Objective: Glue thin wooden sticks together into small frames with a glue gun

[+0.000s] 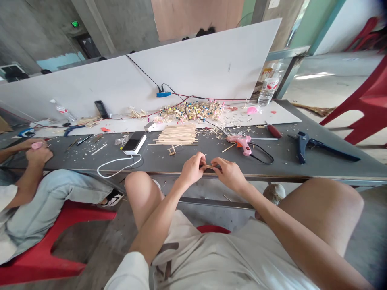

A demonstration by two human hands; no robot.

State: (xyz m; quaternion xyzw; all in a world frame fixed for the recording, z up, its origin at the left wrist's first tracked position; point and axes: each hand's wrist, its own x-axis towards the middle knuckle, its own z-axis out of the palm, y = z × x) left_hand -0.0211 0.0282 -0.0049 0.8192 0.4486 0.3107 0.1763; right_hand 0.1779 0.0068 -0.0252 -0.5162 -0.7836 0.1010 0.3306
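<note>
- The person's left hand is bent inward, and its thumb and fingers are closed on one end of a small wooden piece.
- The right hand meets it from the other side; its thumb and fingertips are pinched on the opposite end of the same piece.
- This piece is therefore between the two hands, and in the view it appears at the front edge of the grey table. Its exact form is mostly hidden by the fingers.
- Beyond the hands, a little to the left, a small wooden frame stands on the table, near a pile of thin sticks which lie side by side.
- To the right of the pile there is a pink glue gun, with a black cord looping beside it.
- Farther right lie a red-handled tool and a dark blue cutter, apart from each other.
- To the left of the pile is a white device with a dark top, and a white cable curves from it.
- Behind the pile, many short sticks with coloured ends are heaped on a white board.
- At the far left, a co-worker's hands hold something pink.
</note>
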